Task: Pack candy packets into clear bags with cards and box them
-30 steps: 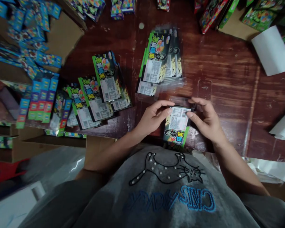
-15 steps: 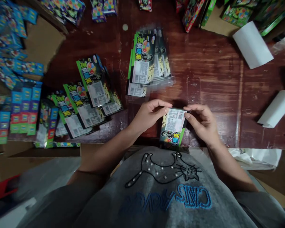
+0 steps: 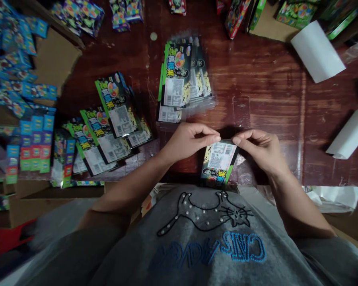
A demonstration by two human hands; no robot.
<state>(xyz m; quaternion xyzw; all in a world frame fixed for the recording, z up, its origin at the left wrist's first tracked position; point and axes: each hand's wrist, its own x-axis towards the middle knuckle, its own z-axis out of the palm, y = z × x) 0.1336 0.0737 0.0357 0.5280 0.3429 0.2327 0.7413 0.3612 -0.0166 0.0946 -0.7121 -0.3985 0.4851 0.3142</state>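
A black and green candy packet with a white label and barcode lies in front of my body at the table's near edge, its printed lettering upside down to me. My left hand pinches the packet's far left corner between thumb and fingers. At the far right corner, the thumb and forefinger of my right hand are pressed together on the edge. Beyond my left hand lies a pile of similar packets with clear plastic edges. Another overlapping group of packets is to the left.
On the left are stacked small blue, purple, red and green boxes and a cardboard box beside many blue sachets. White curled sheets lie to the right. Green boxes and a red packet are at the back.
My right thumb has moved from the label's side up to the packet's far edge. My left fingers have slid slightly right along that edge. The view has shifted a little.
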